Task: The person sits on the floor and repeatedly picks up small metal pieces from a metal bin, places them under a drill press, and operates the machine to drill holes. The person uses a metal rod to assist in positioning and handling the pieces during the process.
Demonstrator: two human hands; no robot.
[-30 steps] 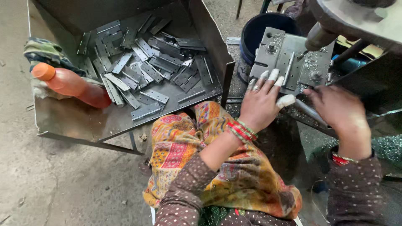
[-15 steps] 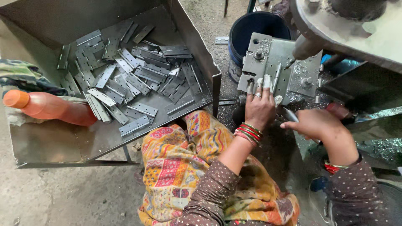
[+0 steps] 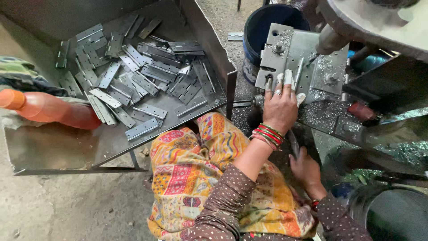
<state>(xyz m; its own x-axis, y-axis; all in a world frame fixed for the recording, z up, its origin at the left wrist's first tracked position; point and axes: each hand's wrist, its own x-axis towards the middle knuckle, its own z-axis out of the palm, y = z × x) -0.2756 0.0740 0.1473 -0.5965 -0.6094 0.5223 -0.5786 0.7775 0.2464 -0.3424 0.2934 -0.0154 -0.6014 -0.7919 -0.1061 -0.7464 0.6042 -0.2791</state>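
Observation:
My left hand [image 3: 280,106], with white-taped fingertips and red bangles at the wrist, lies flat on a grey metal fixture plate [image 3: 307,49] bolted to a machine. Its fingertips touch the plate beside a narrow metal strip [image 3: 298,73] standing on it. My right hand [image 3: 305,168] is low by my lap, below the machine's shaving-strewn bed [image 3: 321,114]. Its fingers curl near a thin metal piece [image 3: 293,143]; whether it grips it is unclear. A steel tray [image 3: 67,143] at left holds several flat grey hinges [image 3: 147,82].
An orange plastic bottle [image 3: 49,109] lies on the tray's left side. A dark blue bucket [image 3: 267,27] stands behind the fixture. The machine's grey body [image 3: 379,22] overhangs at top right. A patterned cloth [image 3: 196,169] covers my lap. Concrete floor [image 3: 67,205] below.
My right hand has dropped from beside the fixture down to my lap. My left hand stays on the fixture plate. The view has shifted so the tray sits further left.

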